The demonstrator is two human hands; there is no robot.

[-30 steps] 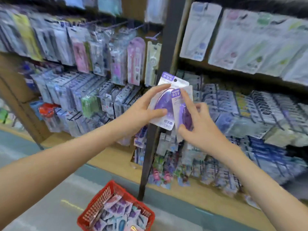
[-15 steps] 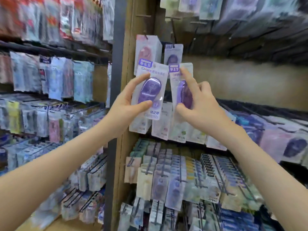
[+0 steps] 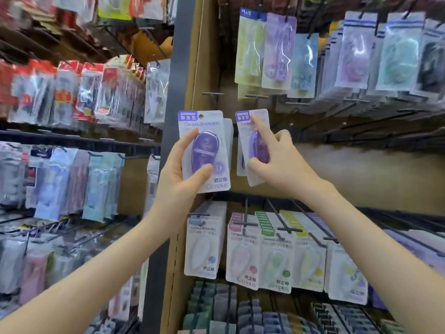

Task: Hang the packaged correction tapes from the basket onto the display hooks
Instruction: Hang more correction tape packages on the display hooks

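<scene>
Head view — left hand (image 3: pixel 179 174) and right hand (image 3: pixel 277 162) each grip purple correction tape packs (image 3: pixel 204 150).

Post (image 3: pixel 177 80): dark grey.
Pack nearest post (image 3: pixel 204 150): white card, purple tape, purple tag.
Second pack (image 3: pixel 245 131), right of post: white, purple tape.
Hung row (image 3: pixel 274 259), below-right of post: white; blue, pink, green, yellow dots.

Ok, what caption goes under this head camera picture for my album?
Two purple correction tape packs, left pack in the left hand, right pack in the right hand, held beneath bare display hooks.
</scene>
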